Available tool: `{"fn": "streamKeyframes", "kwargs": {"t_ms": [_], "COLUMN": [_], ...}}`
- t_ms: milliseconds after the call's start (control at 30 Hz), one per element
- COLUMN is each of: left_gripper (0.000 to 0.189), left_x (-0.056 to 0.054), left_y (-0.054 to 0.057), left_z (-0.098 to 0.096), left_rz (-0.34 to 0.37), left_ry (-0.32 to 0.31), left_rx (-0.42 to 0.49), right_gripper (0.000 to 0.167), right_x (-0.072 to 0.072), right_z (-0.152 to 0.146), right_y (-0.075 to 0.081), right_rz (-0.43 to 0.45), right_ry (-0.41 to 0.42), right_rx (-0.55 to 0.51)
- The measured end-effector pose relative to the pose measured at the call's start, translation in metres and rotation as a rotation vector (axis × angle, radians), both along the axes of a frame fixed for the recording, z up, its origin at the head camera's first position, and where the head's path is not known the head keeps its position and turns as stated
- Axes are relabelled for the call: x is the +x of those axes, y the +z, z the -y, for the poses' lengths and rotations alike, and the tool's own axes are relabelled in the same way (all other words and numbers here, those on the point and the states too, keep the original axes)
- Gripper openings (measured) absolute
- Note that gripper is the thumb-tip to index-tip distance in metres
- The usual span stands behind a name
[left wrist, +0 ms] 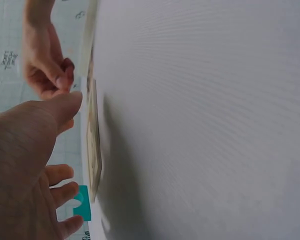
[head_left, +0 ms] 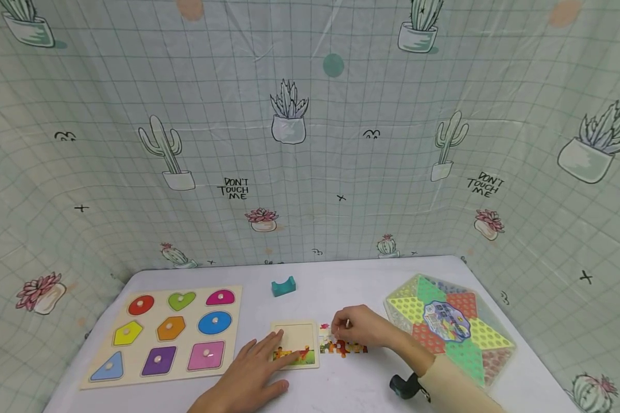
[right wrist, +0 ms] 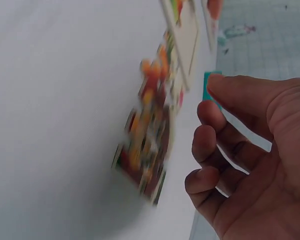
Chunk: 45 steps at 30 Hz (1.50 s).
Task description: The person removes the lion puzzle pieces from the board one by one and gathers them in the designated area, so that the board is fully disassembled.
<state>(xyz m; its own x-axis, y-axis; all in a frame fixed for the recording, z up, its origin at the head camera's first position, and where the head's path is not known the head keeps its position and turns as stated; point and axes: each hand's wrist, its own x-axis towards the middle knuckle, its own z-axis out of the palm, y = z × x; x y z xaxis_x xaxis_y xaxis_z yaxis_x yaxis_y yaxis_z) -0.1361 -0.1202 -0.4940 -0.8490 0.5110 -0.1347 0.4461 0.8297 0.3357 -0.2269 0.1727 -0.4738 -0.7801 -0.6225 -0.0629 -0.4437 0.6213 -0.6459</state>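
My left hand (head_left: pixel 255 373) has its fingers spread at the left and lower part of a small wooden puzzle tray (head_left: pixel 297 332), index finger across the picture strip along its bottom. In the left wrist view, the tray (left wrist: pixel 93 145) shows edge-on beside the fingers. My right hand (head_left: pixel 361 326) hovers over loose jigsaw pieces (head_left: pixel 343 347) right of the tray. In the right wrist view, its fingers (right wrist: pixel 205 140) are loosely curled, thumb and forefinger apart, with nothing visible between them. The jigsaw pieces (right wrist: pixel 147 135) lie close together on the table, blurred.
A board of coloured knobbed shapes (head_left: pixel 181 306) lies at left. A teal block (head_left: pixel 283 286) stands behind the tray. At right lies a star-patterned hexagonal game board (head_left: pixel 446 321). A black strap-like object (head_left: pixel 404 386) is at the right wrist. A cactus-print cloth (head_left: pixel 310 172) hangs behind the table.
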Motion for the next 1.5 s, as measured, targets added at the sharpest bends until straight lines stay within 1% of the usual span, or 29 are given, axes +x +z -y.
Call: {"fn": "streamKeyframes", "kwargs": {"t_ms": [233, 400, 567, 667, 767, 1033, 1300, 1500], "left_gripper": [0.060, 0.061, 0.059, 0.060, 0.060, 0.059, 0.059, 0.059], "left_x": [0.005, 0.004, 0.003, 0.003, 0.004, 0.002, 0.002, 0.002], "left_y": [-0.003, -0.006, -0.009, -0.009, -0.009, -0.009, -0.010, -0.010], "left_z": [0.009, 0.010, 0.009, 0.009, 0.010, 0.010, 0.010, 0.010], "left_rz": [0.041, 0.082, 0.112, 0.117, 0.125, 0.148, 0.144, 0.151], "left_ry": [-0.013, -0.005, -0.010, -0.013, -0.010, -0.008, -0.007, -0.006], "left_rx": [-0.025, -0.041, -0.065, -0.070, -0.063, -0.050, -0.046, -0.041], "right_gripper": [0.004, 0.010, 0.021, 0.026, 0.028, 0.026, 0.025, 0.024], "right_x": [0.007, 0.011, 0.016, 0.019, 0.022, 0.023, 0.025, 0.026], "right_z": [0.046, 0.070, 0.085, 0.089, 0.091, 0.093, 0.095, 0.096], "right_y": [0.000, -0.007, -0.018, -0.021, -0.021, -0.023, -0.022, -0.022], "right_rz": [0.032, -0.006, -0.043, -0.073, -0.102, -0.182, -0.186, -0.178], "right_ry": [0.018, 0.062, 0.088, 0.103, 0.108, 0.138, 0.128, 0.121], "right_rx": [-0.034, -0.028, 0.024, 0.059, 0.073, 0.109, 0.139, 0.139]}}
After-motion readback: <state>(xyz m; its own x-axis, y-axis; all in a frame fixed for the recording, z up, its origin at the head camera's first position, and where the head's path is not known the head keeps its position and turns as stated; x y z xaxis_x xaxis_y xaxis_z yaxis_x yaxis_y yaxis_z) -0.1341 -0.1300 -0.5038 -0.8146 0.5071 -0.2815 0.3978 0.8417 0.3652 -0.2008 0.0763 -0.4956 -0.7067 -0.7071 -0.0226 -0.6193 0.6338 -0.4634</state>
